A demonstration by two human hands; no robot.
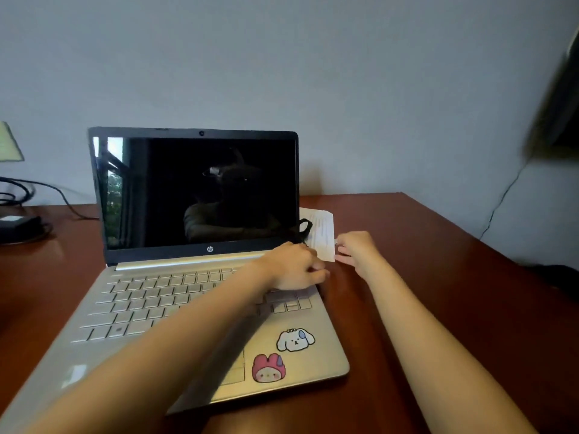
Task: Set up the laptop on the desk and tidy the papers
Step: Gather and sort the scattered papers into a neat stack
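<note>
- Head view: the paper (322, 228) lies on the tabletop (438, 292) just behind the right rear corner of the laptop (175, 296). Its left part is hidden by the screen, its near edge by the hands, and its print is too small to read.
- A black cable loop (305, 227) is seen at that same corner of the laptop; where it ends is hidden by the left hand (294, 267).
- A dark blurred object (557, 114) high to the right of the laptop is cut off by the frame and cannot be identified.
- Left of the laptop, a black adapter (18, 228) and a lampshade (9, 142) are cut off by the frame edge.
- The laptop is set open with its screen dark, its front edge near the tabletop's near edge. Bare tabletop is left to the right of the laptop, up to the right-hand edge.
- The left hand is rested over the laptop's right rear corner with curled fingers; whether anything is gripped cannot be told.
- The paper's near right edge is pinched by the right hand (357, 249).
</note>
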